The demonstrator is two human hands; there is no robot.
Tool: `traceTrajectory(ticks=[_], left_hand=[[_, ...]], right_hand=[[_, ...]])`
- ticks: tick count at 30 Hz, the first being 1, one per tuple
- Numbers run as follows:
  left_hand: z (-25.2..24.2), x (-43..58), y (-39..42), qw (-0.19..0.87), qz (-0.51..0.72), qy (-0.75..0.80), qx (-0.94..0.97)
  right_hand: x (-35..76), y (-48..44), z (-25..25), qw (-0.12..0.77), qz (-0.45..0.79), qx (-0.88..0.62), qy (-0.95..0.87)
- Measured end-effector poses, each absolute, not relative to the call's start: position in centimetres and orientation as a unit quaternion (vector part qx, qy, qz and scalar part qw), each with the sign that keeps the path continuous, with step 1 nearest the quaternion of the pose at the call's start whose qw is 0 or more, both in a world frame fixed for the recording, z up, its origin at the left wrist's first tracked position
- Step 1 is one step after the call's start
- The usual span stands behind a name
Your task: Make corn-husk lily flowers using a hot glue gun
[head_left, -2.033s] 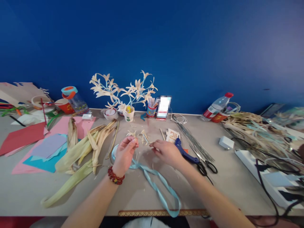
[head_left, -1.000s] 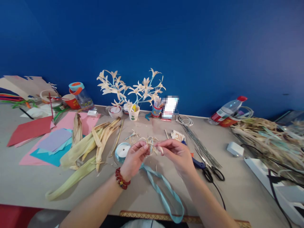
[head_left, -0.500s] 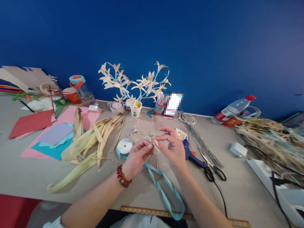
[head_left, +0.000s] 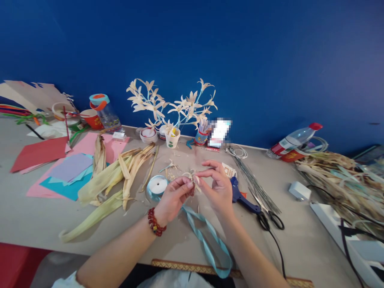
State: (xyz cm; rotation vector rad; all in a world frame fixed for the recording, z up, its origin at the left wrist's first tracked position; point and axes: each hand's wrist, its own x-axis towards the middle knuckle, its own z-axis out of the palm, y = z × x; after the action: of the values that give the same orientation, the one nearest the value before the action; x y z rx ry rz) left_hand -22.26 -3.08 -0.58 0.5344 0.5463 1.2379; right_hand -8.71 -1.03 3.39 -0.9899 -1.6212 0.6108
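Note:
Both hands meet above the table centre around a small pale husk flower (head_left: 192,176). My left hand (head_left: 174,198), with a red bead bracelet at the wrist, pinches the flower's base from the left. My right hand (head_left: 217,186) pinches its petals from the right, fingers curled. A light blue ribbon (head_left: 207,240) trails from under the hands toward the near table edge, and its spool (head_left: 157,186) lies just left of my left hand. Small husk scraps (head_left: 171,168) lie beyond the hands.
Dried corn husks (head_left: 117,180) and coloured paper sheets (head_left: 69,168) lie to the left. A husk-flower bouquet in a cup (head_left: 172,138) stands at the back. A blue glue gun (head_left: 243,198), scissors (head_left: 268,218), wires (head_left: 255,180), a water bottle (head_left: 292,142), and a husk pile (head_left: 339,176) are on the right.
My hands picked the small husk flower off the table and brought it up between them. In the last half second they have barely moved. The view shifted slightly.

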Motion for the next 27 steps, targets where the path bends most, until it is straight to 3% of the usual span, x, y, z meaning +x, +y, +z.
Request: traceTrajectory(ticks=[21,27], left_hand=[[-0.58,-22.27,-3.13,0.754,0.567,0.236,0.235],[-0.55,-22.36,-3.12,0.756,0.567,0.233,0.228]], right_hand=[[-9.22,-1.33,3.23,0.562,0.237,-0.41,-0.678],[-9.05,-1.92,3.44,0.595,0.183,-0.406,-0.669]])
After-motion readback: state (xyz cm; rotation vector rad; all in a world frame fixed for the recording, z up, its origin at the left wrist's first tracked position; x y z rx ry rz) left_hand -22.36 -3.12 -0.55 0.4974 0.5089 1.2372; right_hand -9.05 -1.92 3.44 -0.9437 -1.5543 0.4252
